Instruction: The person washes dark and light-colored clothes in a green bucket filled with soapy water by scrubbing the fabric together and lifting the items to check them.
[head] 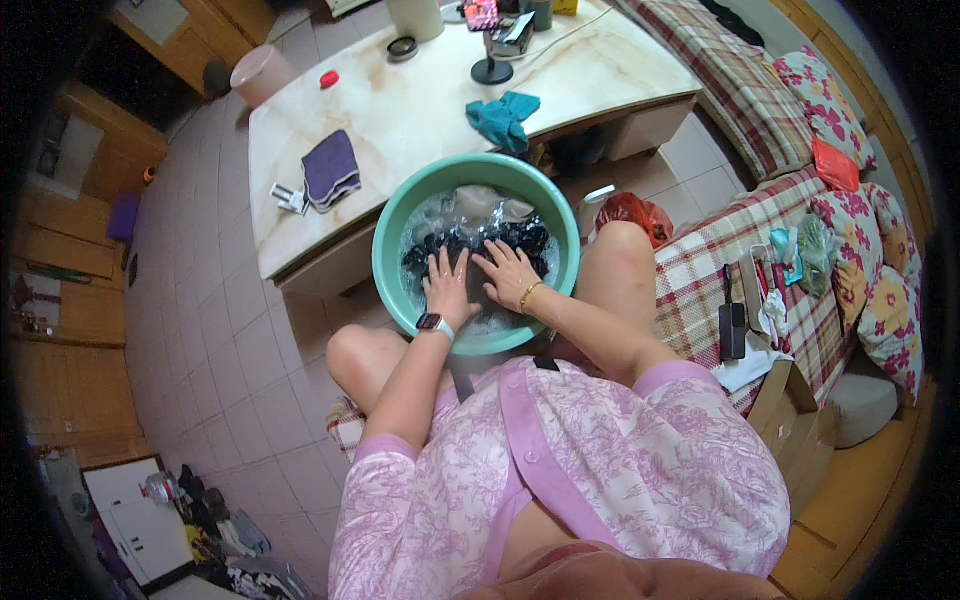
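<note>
A round green plastic basin [384, 259] stands between my knees, against the near edge of the table. Soapy water fills part of it. Black wet cloth [420, 259] lies in the middle of the water, and a beige cloth [478, 204] bulges up at the far side. My left hand [448, 289], with a watch on its wrist, rests palm down on the black cloth, fingers apart. Likewise spread flat, my right hand [508, 276] lies on the dark cloth just beside it; a gold bracelet circles that wrist. Neither hand grips anything. Murky water hides the cloth's lower part.
On the marble-topped table [420, 97] lie a teal cloth [504, 120], a folded purple cloth [331, 169] and a phone on a stand [491, 71]. A red plastic bag [636, 215] sits by my right knee. The plaid-covered sofa [694, 300] holds a black device [732, 330].
</note>
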Motion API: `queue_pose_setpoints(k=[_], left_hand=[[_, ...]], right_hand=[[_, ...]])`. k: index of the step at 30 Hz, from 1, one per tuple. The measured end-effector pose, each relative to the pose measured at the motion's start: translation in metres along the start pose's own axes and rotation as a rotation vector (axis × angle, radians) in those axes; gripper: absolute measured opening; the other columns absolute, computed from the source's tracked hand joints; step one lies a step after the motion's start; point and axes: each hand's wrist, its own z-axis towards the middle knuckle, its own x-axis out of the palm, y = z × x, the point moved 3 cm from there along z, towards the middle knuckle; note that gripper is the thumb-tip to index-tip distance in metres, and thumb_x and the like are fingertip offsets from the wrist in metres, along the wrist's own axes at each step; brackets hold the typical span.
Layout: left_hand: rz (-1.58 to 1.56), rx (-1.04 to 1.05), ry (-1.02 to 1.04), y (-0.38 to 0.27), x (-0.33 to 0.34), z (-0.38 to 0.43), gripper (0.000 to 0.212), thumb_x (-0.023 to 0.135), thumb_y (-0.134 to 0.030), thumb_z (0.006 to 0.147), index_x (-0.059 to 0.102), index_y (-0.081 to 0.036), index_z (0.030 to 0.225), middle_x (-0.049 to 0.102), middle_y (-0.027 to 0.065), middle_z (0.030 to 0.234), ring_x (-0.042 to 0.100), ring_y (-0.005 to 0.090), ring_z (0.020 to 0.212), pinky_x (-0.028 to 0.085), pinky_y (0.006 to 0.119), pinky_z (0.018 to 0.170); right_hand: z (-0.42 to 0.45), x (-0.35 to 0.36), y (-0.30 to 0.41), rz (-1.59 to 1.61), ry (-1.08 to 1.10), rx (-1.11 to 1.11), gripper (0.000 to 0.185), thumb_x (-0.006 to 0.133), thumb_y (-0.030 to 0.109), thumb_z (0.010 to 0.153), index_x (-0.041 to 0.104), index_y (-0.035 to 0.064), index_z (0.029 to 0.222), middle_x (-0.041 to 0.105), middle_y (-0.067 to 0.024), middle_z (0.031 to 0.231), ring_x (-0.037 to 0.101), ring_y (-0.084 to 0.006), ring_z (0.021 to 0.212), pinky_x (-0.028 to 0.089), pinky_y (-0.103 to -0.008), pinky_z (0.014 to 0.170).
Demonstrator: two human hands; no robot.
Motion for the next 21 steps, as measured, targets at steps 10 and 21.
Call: queue_pose_setpoints(k=[10,21], left_hand=[[0.066,0.01,-0.017,0.019,0.035,0.039,0.104,0.088,-0.017,0.061,0.035,-0.013,0.149,0.033,0.0225,0.153,0.033,0.0443,0.141,0.045,0.058,0.102],[0.012,0.056,-0.005,0.02,0.035,0.065,0.046,0.066,-0.02,0.086,0.054,-0.008,0.129,0.055,0.0226,0.128,0.05,0.0434,0.125,0.049,0.059,0.094]], right_hand=[[0.033,0.032,-0.008,-0.005,0.169,0.053,0.063,0.063,0.033,0.086,0.047,0.0121,0.144,0.047,-0.0227,0.142,0.043,-0.038,0.134,0.037,-0.0575,0.106],[0.058,0.029,-0.01,-0.144,0.32,-0.002,0.04,0.056,0.025,0.087,0.062,0.0057,0.121,0.058,-0.0205,0.12,0.053,-0.0369,0.118,0.044,-0.0529,0.097]])
